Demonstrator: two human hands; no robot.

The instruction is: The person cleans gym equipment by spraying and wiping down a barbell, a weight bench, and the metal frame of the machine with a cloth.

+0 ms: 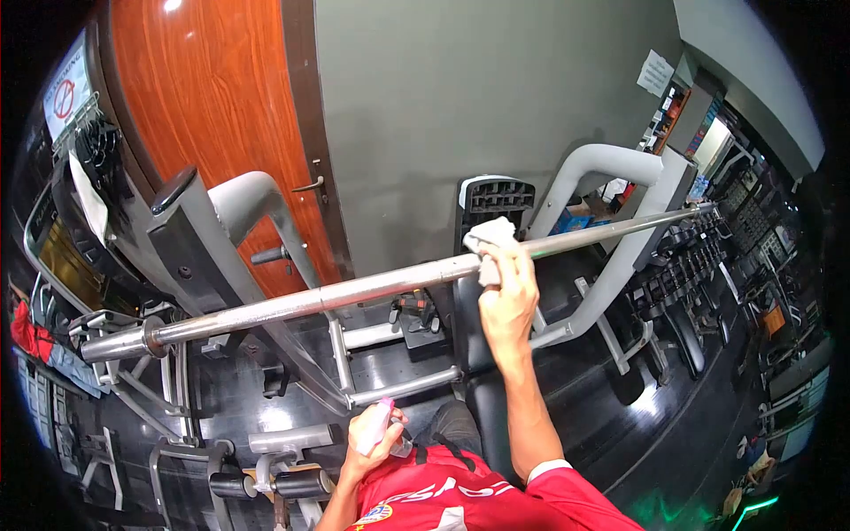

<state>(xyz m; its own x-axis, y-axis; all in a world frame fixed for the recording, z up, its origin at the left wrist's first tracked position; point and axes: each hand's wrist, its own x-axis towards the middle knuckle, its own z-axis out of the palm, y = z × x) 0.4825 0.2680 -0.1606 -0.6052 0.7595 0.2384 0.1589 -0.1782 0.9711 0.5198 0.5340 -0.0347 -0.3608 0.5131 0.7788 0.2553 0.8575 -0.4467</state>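
Note:
A long steel barbell (328, 299) lies across the uprights of a grey bench press rack (204, 243), with no plates on its near sleeve. My right hand (509, 296) grips a white cloth (491, 234) that is wrapped over the middle of the bar. Low in front of my red shirt, my left hand (367, 435) is closed around a spray bottle (379, 423) with a pink top. Part of the bottle is hidden by my fingers.
Behind the rack stand a wooden door (212, 115) and a grey wall (460, 88). A black bench pad (487, 416) runs beneath the bar. Dumbbells on a rack (682, 274) line the right side. Roller pads (301, 482) sit low left.

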